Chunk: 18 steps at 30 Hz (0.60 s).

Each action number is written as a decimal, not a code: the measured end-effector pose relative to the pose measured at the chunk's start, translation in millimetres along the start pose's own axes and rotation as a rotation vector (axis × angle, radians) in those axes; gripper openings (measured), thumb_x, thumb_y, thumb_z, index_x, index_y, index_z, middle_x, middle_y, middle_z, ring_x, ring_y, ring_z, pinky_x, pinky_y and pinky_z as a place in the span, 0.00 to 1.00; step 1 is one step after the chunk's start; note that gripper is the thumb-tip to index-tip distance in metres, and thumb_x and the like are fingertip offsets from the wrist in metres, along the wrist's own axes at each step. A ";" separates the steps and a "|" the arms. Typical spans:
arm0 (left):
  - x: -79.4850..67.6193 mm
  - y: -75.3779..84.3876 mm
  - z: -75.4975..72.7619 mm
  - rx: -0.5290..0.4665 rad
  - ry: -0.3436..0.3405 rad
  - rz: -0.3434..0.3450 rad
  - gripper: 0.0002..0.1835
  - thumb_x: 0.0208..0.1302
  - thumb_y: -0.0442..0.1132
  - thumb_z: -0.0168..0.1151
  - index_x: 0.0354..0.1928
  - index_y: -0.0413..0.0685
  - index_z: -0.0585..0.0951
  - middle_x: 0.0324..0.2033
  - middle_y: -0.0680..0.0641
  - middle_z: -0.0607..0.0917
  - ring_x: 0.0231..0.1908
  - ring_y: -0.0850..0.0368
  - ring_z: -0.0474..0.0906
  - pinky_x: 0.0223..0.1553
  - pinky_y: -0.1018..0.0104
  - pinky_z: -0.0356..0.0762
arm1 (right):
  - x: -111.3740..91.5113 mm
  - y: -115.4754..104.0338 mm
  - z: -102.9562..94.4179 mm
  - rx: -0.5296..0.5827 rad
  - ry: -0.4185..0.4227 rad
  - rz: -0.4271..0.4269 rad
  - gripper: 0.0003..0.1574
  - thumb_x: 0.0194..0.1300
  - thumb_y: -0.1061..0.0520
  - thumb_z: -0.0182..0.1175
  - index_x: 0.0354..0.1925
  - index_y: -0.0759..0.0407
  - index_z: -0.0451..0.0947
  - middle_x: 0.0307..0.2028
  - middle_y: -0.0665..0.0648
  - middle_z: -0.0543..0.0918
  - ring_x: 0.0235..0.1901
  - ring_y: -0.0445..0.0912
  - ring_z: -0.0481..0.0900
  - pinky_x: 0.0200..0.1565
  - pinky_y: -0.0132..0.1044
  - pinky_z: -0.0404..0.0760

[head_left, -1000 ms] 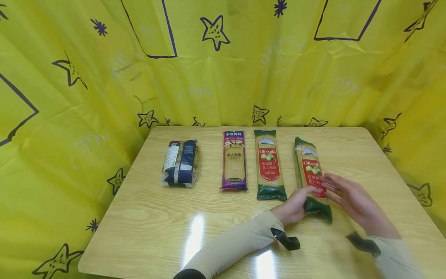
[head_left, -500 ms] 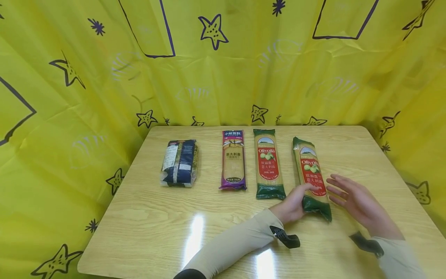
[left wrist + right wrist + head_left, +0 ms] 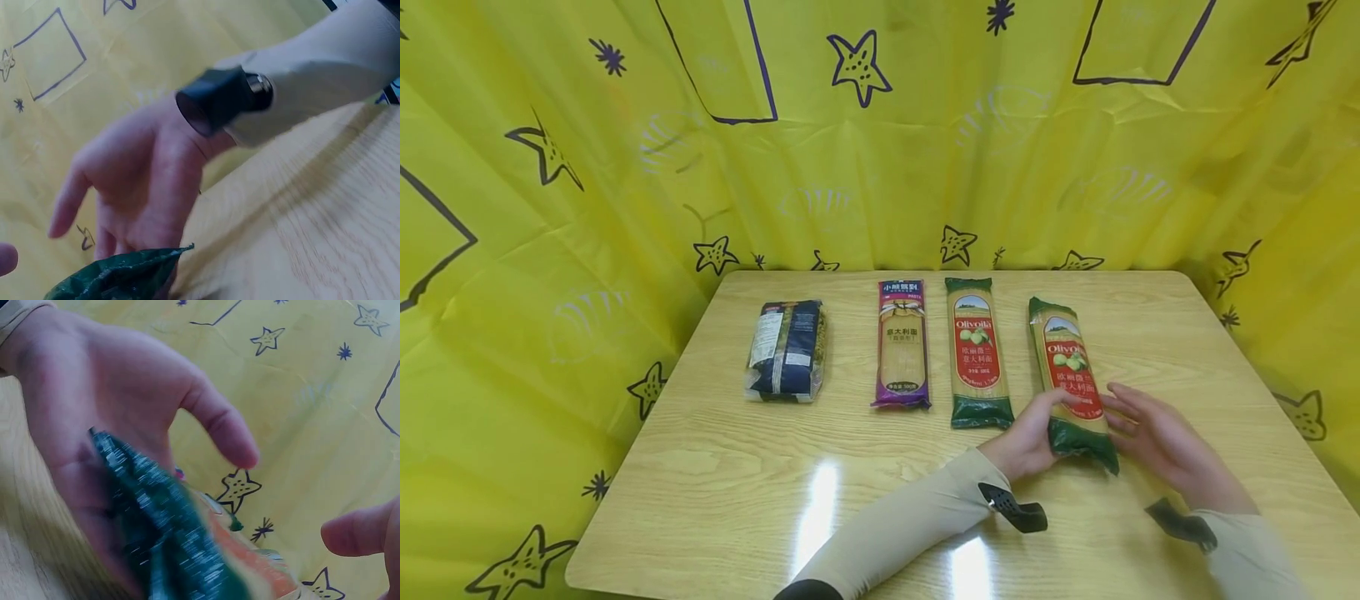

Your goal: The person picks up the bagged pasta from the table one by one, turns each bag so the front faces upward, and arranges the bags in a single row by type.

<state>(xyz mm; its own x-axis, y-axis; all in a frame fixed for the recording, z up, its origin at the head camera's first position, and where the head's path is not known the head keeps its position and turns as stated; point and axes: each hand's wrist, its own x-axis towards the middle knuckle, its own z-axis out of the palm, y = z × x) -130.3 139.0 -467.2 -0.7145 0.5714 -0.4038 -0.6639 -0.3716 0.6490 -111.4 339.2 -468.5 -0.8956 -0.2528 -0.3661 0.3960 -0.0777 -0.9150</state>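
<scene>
A green-ended pack of Olivoilà spaghetti (image 3: 1070,379) lies slanted at the right of the row, between both hands. My left hand (image 3: 1026,437) is at its near left edge, thumb over the label in the head view. Seen from the right wrist, the left hand (image 3: 115,394) has its thumb stretched out above the pack, while its fingers pass behind the green end (image 3: 169,531). Beside the opposite edge is my right hand (image 3: 1165,446), fingers reaching to the wrapper. In the left wrist view the right hand (image 3: 144,181) shows a straight thumb, its other fingertips hidden.
To the left lie another Olivoilà spaghetti pack (image 3: 976,354), a purple-edged pasta pack (image 3: 902,346) and a navy bag (image 3: 787,350). They rest on a wooden table (image 3: 722,492). A yellow patterned curtain (image 3: 850,167) hangs behind and at the sides.
The right hand first drew off a little from the spaghetti pack, then came back against its edge. The pack has shifted slightly left at its far end; the left hand stays by it.
</scene>
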 end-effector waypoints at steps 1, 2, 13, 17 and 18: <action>-0.4 1.0 0.7 -0.014 -0.005 -0.002 0.25 0.67 0.43 0.54 0.66 0.47 0.74 0.60 0.46 0.83 0.67 0.45 0.77 0.75 0.51 0.69 | 1.2 1.0 0.2 -0.016 -0.005 0.005 0.13 0.84 0.43 0.39 0.60 0.39 0.63 0.62 0.51 0.75 0.48 0.29 0.79 0.53 0.29 0.83; -0.8 2.1 1.6 -0.027 -0.011 -0.002 0.25 0.67 0.43 0.53 0.66 0.47 0.74 0.60 0.46 0.83 0.67 0.46 0.76 0.75 0.51 0.68 | 2.2 1.7 0.5 -0.033 -0.009 0.004 0.14 0.84 0.42 0.38 0.61 0.39 0.63 0.64 0.51 0.73 0.49 0.28 0.79 0.54 0.28 0.83; -5.3 8.7 3.8 -0.051 -0.012 -0.011 0.25 0.68 0.43 0.54 0.66 0.46 0.74 0.60 0.45 0.83 0.69 0.44 0.75 0.76 0.49 0.67 | 10.3 -0.8 8.3 -0.102 -0.067 0.095 0.52 0.84 0.36 0.31 0.80 0.69 0.22 0.71 0.67 0.65 0.52 0.29 0.77 0.56 0.28 0.79; -4.8 6.7 1.8 -0.026 -0.008 -0.017 0.24 0.68 0.43 0.54 0.65 0.48 0.74 0.59 0.45 0.84 0.68 0.43 0.76 0.75 0.48 0.69 | 10.1 -1.3 6.6 -0.069 -0.061 0.091 0.48 0.84 0.38 0.34 0.81 0.66 0.29 0.53 0.39 0.75 0.52 0.31 0.79 0.57 0.29 0.80; -4.7 6.0 1.1 -0.018 -0.004 -0.019 0.24 0.67 0.43 0.55 0.65 0.49 0.75 0.59 0.45 0.85 0.67 0.44 0.76 0.75 0.48 0.69 | 9.7 -1.5 6.3 -0.067 -0.058 0.089 0.47 0.84 0.39 0.34 0.81 0.66 0.31 0.53 0.38 0.75 0.52 0.31 0.79 0.57 0.29 0.80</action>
<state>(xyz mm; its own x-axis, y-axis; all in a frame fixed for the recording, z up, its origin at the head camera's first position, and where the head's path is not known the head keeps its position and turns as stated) -130.7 135.0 -460.7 -0.7010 0.5812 -0.4132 -0.6812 -0.3742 0.6292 -119.3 330.7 -469.6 -0.8434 -0.3110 -0.4382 0.4577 0.0115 -0.8890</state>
